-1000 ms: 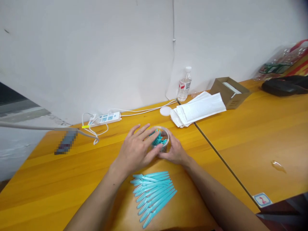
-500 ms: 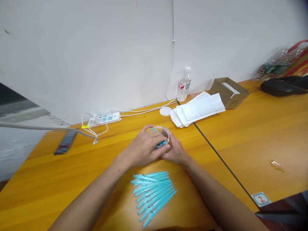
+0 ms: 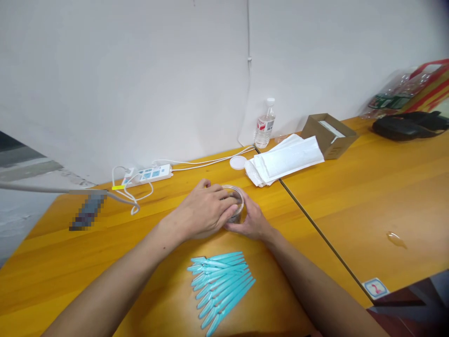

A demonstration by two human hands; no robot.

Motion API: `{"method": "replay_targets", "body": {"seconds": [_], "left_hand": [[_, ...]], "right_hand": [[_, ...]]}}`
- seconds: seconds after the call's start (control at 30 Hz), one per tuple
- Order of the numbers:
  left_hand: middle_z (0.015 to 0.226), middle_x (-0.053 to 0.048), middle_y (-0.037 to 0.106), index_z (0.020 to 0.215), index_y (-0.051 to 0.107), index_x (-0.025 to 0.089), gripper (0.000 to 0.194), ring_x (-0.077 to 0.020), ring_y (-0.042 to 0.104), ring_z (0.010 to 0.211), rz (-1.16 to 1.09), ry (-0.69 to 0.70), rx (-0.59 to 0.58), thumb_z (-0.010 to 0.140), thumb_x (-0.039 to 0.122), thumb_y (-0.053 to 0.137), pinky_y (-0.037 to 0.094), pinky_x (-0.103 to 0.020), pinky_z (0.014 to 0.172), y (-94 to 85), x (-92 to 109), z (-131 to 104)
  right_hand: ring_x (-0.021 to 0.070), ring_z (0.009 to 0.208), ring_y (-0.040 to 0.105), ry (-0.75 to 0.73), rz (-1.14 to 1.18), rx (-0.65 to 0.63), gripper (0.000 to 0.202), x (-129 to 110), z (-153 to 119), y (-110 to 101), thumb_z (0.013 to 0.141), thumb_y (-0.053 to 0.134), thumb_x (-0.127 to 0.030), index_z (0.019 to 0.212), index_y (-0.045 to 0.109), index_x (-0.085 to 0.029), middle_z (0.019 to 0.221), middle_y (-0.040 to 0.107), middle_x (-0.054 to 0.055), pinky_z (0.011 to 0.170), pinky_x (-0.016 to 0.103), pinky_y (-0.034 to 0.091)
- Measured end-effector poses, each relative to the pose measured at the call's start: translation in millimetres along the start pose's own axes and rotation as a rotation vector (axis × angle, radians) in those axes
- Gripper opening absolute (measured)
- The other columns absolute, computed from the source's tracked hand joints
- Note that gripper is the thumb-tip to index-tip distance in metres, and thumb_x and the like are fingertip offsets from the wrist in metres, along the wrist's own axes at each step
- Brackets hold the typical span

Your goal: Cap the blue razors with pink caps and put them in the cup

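Note:
A clear round jar [image 3: 240, 204] stands on the wooden table, tilted slightly if at all. My right hand [image 3: 255, 220] wraps around the jar's right side, fingers and thumb against its wall. Over the jar's left side and mouth lies my left hand [image 3: 206, 211], its fingers curled; whatever they hold is hidden beneath them. The part of the jar I can see shows no teal pieces. Closer to me, several teal eyebrow razors [image 3: 224, 283] lie fanned in an overlapping row.
A round clear lid [image 3: 238, 162] lies behind the jar. White padded envelopes [image 3: 287, 159], a water bottle [image 3: 264, 126] and an open cardboard box [image 3: 329, 135] stand further back. A power strip [image 3: 150, 173] with cables sits left; a small spill [image 3: 396, 239] is at right.
Teal pieces seen inside the jar half a second ago no longer show there. My left hand has shifted left across the jar, and its fingers are more curled. My right hand still holds the jar.

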State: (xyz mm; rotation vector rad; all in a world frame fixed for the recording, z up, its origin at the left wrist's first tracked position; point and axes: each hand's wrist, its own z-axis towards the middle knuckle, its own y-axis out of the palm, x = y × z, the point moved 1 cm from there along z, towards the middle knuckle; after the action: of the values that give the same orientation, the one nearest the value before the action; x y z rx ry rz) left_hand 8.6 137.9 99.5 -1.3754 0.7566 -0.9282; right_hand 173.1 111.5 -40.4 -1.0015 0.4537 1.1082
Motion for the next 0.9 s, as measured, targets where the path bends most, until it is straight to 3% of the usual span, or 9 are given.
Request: {"method": "replay_targets", "body": {"seconds": [0.1,0.2,0.3,0.43,0.53,0.6,0.7,0.8,0.9], "left_hand": [[0.102,-0.007,0.07,0.087,0.07,0.02,0.04,-0.0203,0.062,0.091,-0.011,-0.002,-0.032,0.103,0.036,0.036,0.038,-0.04,0.087,-4.8,2.7,1.4],[0.124,-0.006,0.066,0.109,0.069,0.024,0.033,-0.0247,0.06,0.11,-0.077,-0.037,0.007,0.1,0.043,0.043,0.036,-0.044,0.096,-3.6,7.6,-1.1],[0.125,-0.008,0.066,0.126,0.061,0.025,0.038,-0.0262,0.06,0.112,-0.196,-0.114,0.022,0.098,0.048,0.047,0.038,-0.046,0.1,-1.0,12.1,-10.5],[0.137,-0.009,0.059,0.14,0.048,0.027,0.047,-0.0239,0.055,0.122,-0.455,-0.223,0.274,0.095,0.041,0.055,0.042,-0.04,0.103,0.9,7.4,-39.3],[0.109,-0.007,0.071,0.112,0.067,0.021,0.023,-0.0189,0.065,0.1,-0.565,-0.402,0.42,0.096,0.033,0.054,0.049,-0.03,0.088,17.6,3.6,-67.3],[0.091,-0.003,0.072,0.093,0.071,0.021,0.019,-0.0152,0.066,0.08,-0.603,-0.429,0.218,0.095,0.031,0.055,0.049,-0.025,0.073,39.6,8.8,-80.7],[0.094,-0.001,0.073,0.091,0.074,0.025,0.012,-0.0163,0.068,0.081,-0.539,-0.335,-0.152,0.089,0.028,0.062,0.047,-0.024,0.07,73.8,24.3,-88.8],[0.095,-0.001,0.073,0.091,0.074,0.027,0.015,-0.0186,0.069,0.085,-0.417,-0.343,-0.225,0.087,0.022,0.061,0.046,-0.026,0.071,92.6,33.3,-86.7],[0.089,-0.002,0.072,0.09,0.072,0.025,0.018,-0.0183,0.067,0.081,-0.392,-0.367,-0.231,0.088,0.019,0.056,0.045,-0.026,0.069,92.0,32.7,-87.7]], "right_hand": [[0.0281,0.129,0.055,0.01,0.016,-0.021,0.094,0.7,0.3,-1.1,0.071,0.081,-0.04,0.149,0.031,-0.022,0.141,0.055,0.013,0.11,0.044,0.045],[0.0283,0.131,0.053,0.003,0.046,-0.039,0.093,2.9,0.7,-2.0,0.073,0.079,-0.038,0.15,0.029,-0.023,0.144,0.053,0.013,0.111,0.044,0.045],[0.0304,0.132,0.052,0.003,0.041,-0.028,0.094,5.7,0.0,-2.7,0.072,0.08,-0.04,0.15,0.029,-0.024,0.144,0.052,0.014,0.11,0.047,0.045],[0.0299,0.128,0.056,0.036,0.012,-0.026,0.093,4.6,-0.9,-3.0,0.072,0.081,-0.043,0.149,0.031,-0.023,0.14,0.055,0.014,0.109,0.046,0.046],[0.0282,0.124,0.06,0.053,0.012,-0.019,0.097,2.6,-1.0,-2.1,0.071,0.082,-0.043,0.15,0.029,-0.023,0.136,0.059,0.013,0.108,0.044,0.047],[0.0278,0.123,0.06,0.058,0.02,-0.019,0.097,2.4,-1.0,-1.0,0.07,0.082,-0.043,0.149,0.029,-0.022,0.135,0.06,0.013,0.107,0.044,0.047],[0.0277,0.123,0.06,0.061,0.012,-0.001,0.096,2.8,-1.2,0.2,0.07,0.083,-0.043,0.148,0.031,-0.022,0.135,0.06,0.013,0.107,0.044,0.047],[0.0282,0.122,0.06,0.065,0.008,0.006,0.096,2.6,-1.5,0.4,0.07,0.083,-0.042,0.148,0.031,-0.022,0.134,0.06,0.013,0.107,0.045,0.047],[0.0286,0.123,0.06,0.077,0.007,-0.003,0.096,2.3,-1.9,-0.2,0.07,0.082,-0.042,0.148,0.03,-0.022,0.134,0.06,0.013,0.107,0.046,0.047]]}}
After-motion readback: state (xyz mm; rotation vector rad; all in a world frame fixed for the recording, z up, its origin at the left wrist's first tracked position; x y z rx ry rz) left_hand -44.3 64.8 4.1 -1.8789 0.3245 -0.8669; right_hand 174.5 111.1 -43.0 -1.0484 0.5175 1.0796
